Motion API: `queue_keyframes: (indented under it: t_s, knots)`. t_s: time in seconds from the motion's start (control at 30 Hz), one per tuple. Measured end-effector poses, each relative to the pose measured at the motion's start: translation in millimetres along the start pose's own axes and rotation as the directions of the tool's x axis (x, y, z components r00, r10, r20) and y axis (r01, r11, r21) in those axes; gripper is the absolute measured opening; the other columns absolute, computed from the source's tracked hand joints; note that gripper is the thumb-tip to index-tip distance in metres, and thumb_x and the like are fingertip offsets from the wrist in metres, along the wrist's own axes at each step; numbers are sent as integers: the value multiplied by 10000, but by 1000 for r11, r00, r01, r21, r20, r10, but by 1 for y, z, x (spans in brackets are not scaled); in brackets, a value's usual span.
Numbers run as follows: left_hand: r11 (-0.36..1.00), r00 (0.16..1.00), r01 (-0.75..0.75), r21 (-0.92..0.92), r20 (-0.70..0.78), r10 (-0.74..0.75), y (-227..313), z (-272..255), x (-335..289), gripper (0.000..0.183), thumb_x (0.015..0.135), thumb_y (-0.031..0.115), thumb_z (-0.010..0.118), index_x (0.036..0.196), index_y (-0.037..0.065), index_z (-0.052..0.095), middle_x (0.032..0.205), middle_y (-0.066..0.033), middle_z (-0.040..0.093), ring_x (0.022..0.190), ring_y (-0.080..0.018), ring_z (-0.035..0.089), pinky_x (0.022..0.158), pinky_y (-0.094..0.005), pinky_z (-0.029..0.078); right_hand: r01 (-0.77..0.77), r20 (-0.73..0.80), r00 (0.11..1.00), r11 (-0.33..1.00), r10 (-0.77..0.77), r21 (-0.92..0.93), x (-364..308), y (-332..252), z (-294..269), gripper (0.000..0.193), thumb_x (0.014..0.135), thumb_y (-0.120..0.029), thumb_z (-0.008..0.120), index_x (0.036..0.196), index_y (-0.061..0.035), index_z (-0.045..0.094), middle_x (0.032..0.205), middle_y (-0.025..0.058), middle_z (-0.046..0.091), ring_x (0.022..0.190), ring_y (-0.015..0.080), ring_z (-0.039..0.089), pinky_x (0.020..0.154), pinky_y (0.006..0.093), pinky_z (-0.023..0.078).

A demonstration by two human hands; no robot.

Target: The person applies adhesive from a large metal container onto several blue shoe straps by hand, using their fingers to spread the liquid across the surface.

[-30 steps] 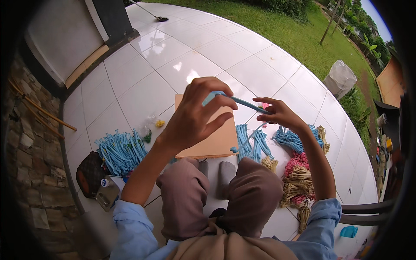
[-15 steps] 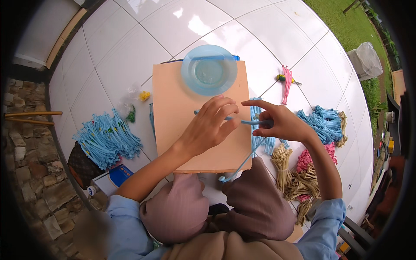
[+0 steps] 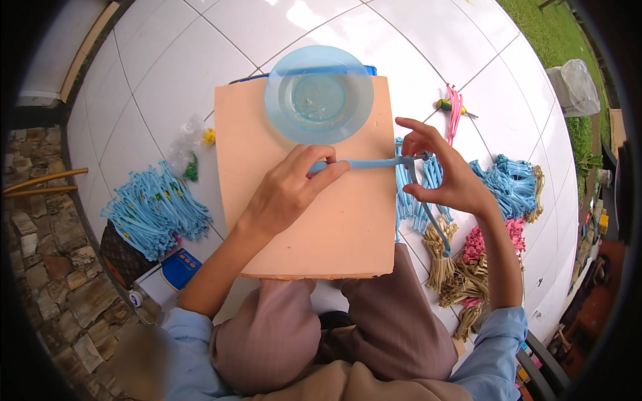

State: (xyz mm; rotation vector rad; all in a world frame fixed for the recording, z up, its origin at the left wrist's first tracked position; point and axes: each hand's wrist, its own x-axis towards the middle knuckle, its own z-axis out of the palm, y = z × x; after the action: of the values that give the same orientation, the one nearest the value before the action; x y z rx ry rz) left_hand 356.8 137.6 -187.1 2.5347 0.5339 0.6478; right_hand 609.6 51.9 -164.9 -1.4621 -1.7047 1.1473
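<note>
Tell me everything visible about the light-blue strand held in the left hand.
The slim, light-blue, rubbery-looking strand is pinched between the thumb and fingers of the person's bare left hand. It runs nearly straight across the flat peach-coloured board toward the bare right hand. Near that hand it meets or crosses a darker-looking length, which slants down the picture beyond the board's right edge to a small knobbed end. Whether the right fingers touch it cannot be told.
</note>
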Motion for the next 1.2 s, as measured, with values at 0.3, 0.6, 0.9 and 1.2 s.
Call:
queue_keyframes:
  t_s: [0.3, 0.6, 0.9, 1.2]
  knots:
    - [998, 1000, 20, 55, -7, -20, 0, 3, -3, 361, 658, -4, 620, 1014, 56, 635, 965, -56, 515, 848, -204, 549, 670, -295, 542, 7, -124, 992, 999, -1, 45, -3, 11, 11, 785, 655, -57, 701, 1352, -111, 345, 980, 73, 567, 939, 186, 557, 883, 345, 444]
    - [996, 1000, 12, 94, -14, -10, 1, 6, -4, 372, 648, -19, 624, 1015, 44, 640, 950, -59, 509, 856, -209, 550, 654, -287, 543, 72, -169, 984, 997, -65, 39, -4, 20, 15, 780, 640, -58, 750, 1324, -81, 375, 997, 82, 576, 965, 198, 569, 900, 350, 436]
    - [997, 999, 30, 77, -24, -28, 0, 8, -5, 377, 649, -34, 628, 1018, 44, 640, 945, -73, 499, 844, -220, 542, 649, -285, 539, 102, -229, 970, 993, -86, 57, -7, 25, 23, 778, 638, -91, 775, 1311, -67, 387, 1011, 89, 583, 971, 209, 573, 897, 351, 437]
    - [996, 998, 48, 76, -34, -45, 1, 9, -5, 446, 625, -97, 631, 1035, 79, 643, 932, -72, 476, 822, -218, 532, 657, -310, 512, 128, -328, 940, 988, -95, 81, -13, 35, 38, 812, 600, -183, 834, 1283, -74, 408, 1022, 77, 591, 1002, 194, 555, 949, 357, 388]
